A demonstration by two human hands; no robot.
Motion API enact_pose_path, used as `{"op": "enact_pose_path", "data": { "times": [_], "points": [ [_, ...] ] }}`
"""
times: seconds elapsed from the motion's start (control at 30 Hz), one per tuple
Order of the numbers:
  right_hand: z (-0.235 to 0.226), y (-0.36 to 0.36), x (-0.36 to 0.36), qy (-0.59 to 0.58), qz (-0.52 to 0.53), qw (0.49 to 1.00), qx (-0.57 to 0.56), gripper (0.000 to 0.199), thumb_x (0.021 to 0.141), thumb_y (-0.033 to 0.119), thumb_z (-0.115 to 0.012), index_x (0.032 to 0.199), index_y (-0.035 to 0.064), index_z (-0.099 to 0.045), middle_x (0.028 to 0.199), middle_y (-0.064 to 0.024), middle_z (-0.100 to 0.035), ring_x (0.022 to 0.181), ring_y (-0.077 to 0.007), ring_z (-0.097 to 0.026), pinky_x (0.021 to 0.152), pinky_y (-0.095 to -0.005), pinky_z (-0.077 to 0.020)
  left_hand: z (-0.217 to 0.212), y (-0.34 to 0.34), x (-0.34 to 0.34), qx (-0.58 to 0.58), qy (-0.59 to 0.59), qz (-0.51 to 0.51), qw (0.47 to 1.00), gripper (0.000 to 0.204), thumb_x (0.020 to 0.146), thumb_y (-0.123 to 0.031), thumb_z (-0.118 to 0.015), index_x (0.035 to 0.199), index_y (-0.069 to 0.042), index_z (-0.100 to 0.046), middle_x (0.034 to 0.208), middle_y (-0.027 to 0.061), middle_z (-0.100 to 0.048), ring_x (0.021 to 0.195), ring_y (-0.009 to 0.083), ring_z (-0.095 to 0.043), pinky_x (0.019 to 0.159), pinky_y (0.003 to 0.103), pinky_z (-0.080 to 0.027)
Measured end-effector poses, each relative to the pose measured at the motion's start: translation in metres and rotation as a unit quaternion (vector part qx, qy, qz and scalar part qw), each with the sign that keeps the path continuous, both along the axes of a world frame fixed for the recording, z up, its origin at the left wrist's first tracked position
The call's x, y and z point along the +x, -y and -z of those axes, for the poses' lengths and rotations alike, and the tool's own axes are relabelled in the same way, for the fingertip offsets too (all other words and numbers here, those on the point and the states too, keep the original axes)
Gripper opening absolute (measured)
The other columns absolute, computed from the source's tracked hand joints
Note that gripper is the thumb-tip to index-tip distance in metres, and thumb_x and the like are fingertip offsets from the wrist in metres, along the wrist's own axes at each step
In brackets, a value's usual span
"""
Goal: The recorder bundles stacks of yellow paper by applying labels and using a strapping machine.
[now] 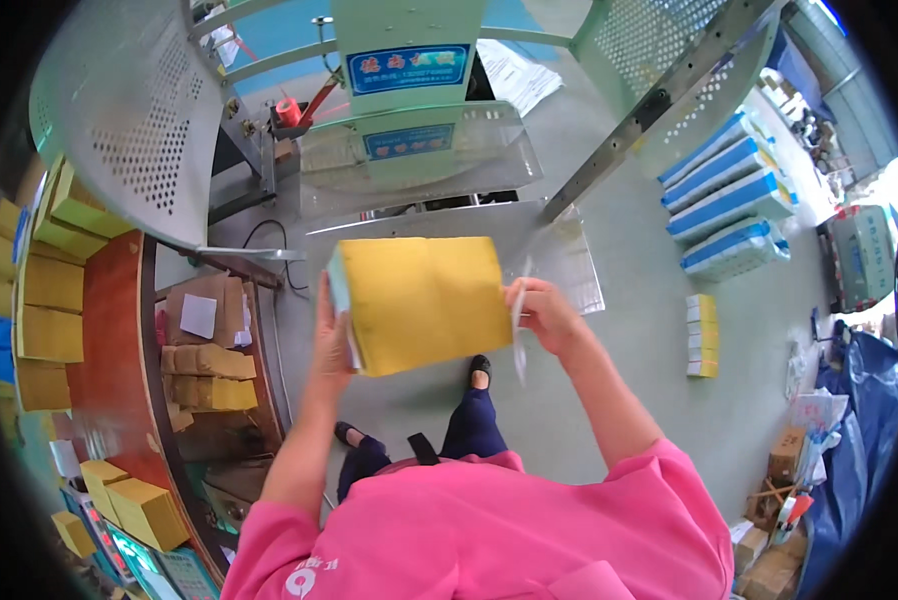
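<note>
A large block of yellow paper (424, 300) is held up in front of my body, above the metal bench. My left hand (331, 330) is closed on its left end, where pale, bluish-white edges show. At the opposite end, my right hand (549, 312) pinches a thin whitish sheet (520, 352), which hangs down along the block's side. Whether the sheet is paper or plastic film is unclear. Some of the left fingers are hidden behind the block.
Ahead stands a pale green machine (409, 90) with a clear shield (419, 165) and perforated guards (149, 130) on both sides. Yellow paper stacks lie on a reddish-brown table (114, 330) at left. Blue-and-white wrapped bundles (729, 190) and a small yellow-white pile (702, 335) lie to the right.
</note>
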State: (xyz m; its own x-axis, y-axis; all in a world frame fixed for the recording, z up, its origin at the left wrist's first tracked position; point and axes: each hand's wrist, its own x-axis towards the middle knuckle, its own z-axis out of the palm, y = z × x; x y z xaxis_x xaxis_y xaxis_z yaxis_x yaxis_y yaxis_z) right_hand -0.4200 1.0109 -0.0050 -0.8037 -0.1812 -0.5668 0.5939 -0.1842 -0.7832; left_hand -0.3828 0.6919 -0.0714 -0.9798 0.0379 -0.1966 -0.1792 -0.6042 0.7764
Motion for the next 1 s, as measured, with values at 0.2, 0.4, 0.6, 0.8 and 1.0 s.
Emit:
{"op": "enact_pose_path", "data": {
  "times": [0.2,0.4,0.6,0.8,1.0],
  "points": [
    [0.023,-0.113,-0.058,0.008,-0.024,0.998,-0.059,0.013,0.082,0.005,-0.054,0.089,0.0015,-0.065,0.106,-0.0134,-0.067,0.090,-0.0215,-0.064,0.082,-0.0333,-0.0500,0.037,-0.101,-0.047,0.000,0.069,-0.062,0.996,0.079,0.093,-0.025,-0.063,0.154,-0.021,-0.014,0.152,0.0099,-0.030,0.132,0.0240,-0.042,0.106,0.034,-0.039],
    [0.086,-0.146,-0.092,0.107,-0.045,0.936,-0.333,0.018,0.082,0.004,-0.049,0.092,-0.0002,-0.063,0.112,-0.0167,-0.065,0.097,-0.0265,-0.063,0.088,-0.0378,-0.0501,0.106,-0.059,-0.066,-0.550,-0.125,-0.035,0.825,0.060,0.099,-0.021,-0.052,0.151,-0.008,-0.024,0.154,0.0098,-0.027,0.131,0.0191,-0.042,0.107,0.032,-0.036],
    [0.127,-0.141,-0.111,0.113,-0.055,0.981,-0.147,0.035,0.077,0.000,-0.047,0.110,0.0018,-0.059,0.100,-0.0066,-0.064,0.085,-0.0178,-0.061,0.079,-0.0318,-0.0489,0.050,-0.067,-0.066,-0.261,0.085,0.019,0.961,0.050,0.099,-0.027,-0.051,0.141,-0.003,-0.043,0.137,0.0077,-0.050,0.122,0.0180,-0.050,0.104,0.032,-0.039],
    [0.108,-0.104,-0.097,0.016,0.006,0.994,0.111,0.045,0.078,0.000,-0.048,0.122,0.0026,-0.056,0.095,-0.0072,-0.064,0.087,-0.0158,-0.060,0.080,-0.0293,-0.0474,0.015,-0.079,-0.076,-0.069,0.119,-0.018,0.990,0.051,0.095,-0.039,-0.057,0.128,-0.001,-0.048,0.119,0.0079,-0.057,0.107,0.0164,-0.055,0.090,0.031,-0.045],
    [0.111,-0.085,-0.078,-0.073,0.080,0.968,0.228,0.051,0.081,-0.001,-0.049,0.130,0.0135,-0.056,0.097,-0.0100,-0.065,0.092,-0.0176,-0.062,0.086,-0.0303,-0.0470,0.017,-0.075,-0.083,-0.128,0.074,0.029,0.989,0.050,0.094,-0.039,-0.059,0.124,-0.001,-0.045,0.112,0.0072,-0.056,0.103,0.0171,-0.056,0.090,0.031,-0.045]
  ]
}}
